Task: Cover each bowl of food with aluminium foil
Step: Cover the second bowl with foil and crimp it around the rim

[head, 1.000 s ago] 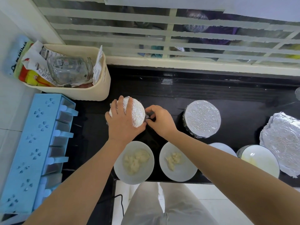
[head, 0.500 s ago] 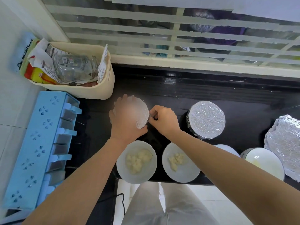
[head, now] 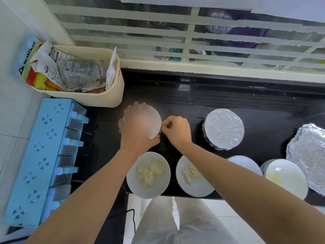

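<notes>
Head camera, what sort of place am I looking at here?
Most likely a home kitchen: a black counter under a window, bowls of food, some under foil, and a blue seasoning rack beside a tub of packets.

Single view, head-worn, wide-angle. Optical axis pitched steeply down onto the black desk (head: 228, 95) and slightly forward. The barred window (head: 175, 37) fills the top of the frame. Wearer's own legs (head: 167, 224) and the floor (head: 219, 208) show at bottom centre, so the camera sits almost over the desk's near edge. Close range: forearms enter from both lower corners. Left hand (head: 135, 132) and right hand (head: 177, 131) meet on a bowl (head: 153, 120) near frame centre. Straight lines bow toward the edges.
</notes>
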